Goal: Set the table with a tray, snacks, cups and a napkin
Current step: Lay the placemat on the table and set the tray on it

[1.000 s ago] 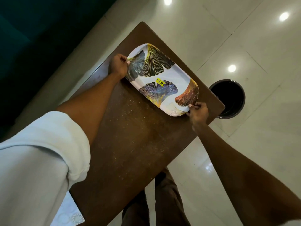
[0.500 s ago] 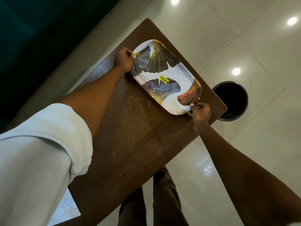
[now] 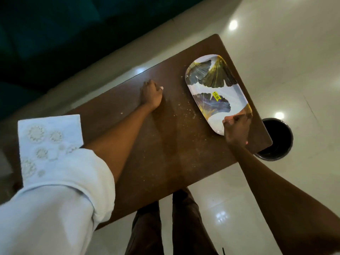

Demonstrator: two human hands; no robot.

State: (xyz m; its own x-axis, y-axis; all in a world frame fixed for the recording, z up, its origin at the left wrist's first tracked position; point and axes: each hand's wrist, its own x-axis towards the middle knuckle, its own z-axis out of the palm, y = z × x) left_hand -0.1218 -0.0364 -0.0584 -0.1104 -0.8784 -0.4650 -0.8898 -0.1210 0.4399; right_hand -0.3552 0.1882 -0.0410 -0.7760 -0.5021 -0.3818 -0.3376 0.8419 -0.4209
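The tray [image 3: 206, 89] is a long, glossy white oval printed with fan-shaped leaves in dark grey, gold and purple, with a small yellow price sticker [image 3: 216, 96] near its middle. It lies flat on the brown table [image 3: 165, 144], toward the 2 o'clock end, its long axis running from 11 o'clock to 5 o'clock. My right hand [image 3: 236, 128] grips the rim at the 5 o'clock end, fingers curled over it. My left hand [image 3: 150, 96] is at the tray's 9 o'clock, apart from it, curled into a fist and holding nothing.
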